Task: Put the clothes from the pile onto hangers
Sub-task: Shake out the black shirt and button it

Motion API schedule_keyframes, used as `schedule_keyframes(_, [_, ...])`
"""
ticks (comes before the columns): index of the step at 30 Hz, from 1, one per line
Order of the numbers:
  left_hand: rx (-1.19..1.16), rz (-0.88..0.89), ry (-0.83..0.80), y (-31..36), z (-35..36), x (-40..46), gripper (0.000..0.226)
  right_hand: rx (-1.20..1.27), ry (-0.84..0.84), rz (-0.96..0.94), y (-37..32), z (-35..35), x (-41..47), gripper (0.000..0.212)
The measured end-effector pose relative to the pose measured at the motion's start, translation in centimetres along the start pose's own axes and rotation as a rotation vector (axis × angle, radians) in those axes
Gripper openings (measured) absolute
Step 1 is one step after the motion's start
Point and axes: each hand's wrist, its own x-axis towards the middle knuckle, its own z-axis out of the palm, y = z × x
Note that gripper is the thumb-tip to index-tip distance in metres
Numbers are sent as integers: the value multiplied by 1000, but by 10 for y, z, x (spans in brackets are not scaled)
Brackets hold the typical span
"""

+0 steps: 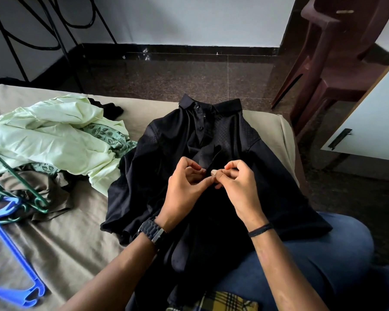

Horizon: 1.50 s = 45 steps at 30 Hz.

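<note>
Left hand and right hand met over the placket of the black polo shirt, fingers curled and pinching the dark fabric at the middle of the chest, thumb tips nearly touching; perhaps working a button, though too dark to tell. Shirt spread face-up, collar away, across the bed and a jeans-clad knee. Pile of clothes, pale green with leaf print, lay left of it. Green hanger and blue hanger rested beside the pile.
</note>
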Motion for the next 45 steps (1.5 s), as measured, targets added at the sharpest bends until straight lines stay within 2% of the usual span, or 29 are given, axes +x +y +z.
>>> schedule_keyframes(4, [149,56,61,5,-1,-1,30,-26,-37,-11,-1,0,0,18])
schedule_keyframes(11, [40,20,124,13,7,-5,32,-172,-43,-131,0,-1,-1,18])
schedule_keyframes(16, [106,36,137,15,4,0,33,-258,21,-212,1,3,-3,14])
schedule_keyframes(21, [152,54,136,12,4,3,30,-243,65,-244,-1,5,-6,18])
schedule_keyframes(28, [131,68,137,8,3,6,29,-245,31,-322,2,6,-7,19])
schedule_keyframes(34, [60,69,99,-2,3,12,39,-402,8,-596,6,1,-6,26])
schedule_keyframes(41, [-42,85,-11,0,4,21,34,-535,92,-832,9,1,-9,31])
schedule_keyframes(45, [-135,81,-74,-1,2,24,32,-527,100,-841,6,0,-9,26])
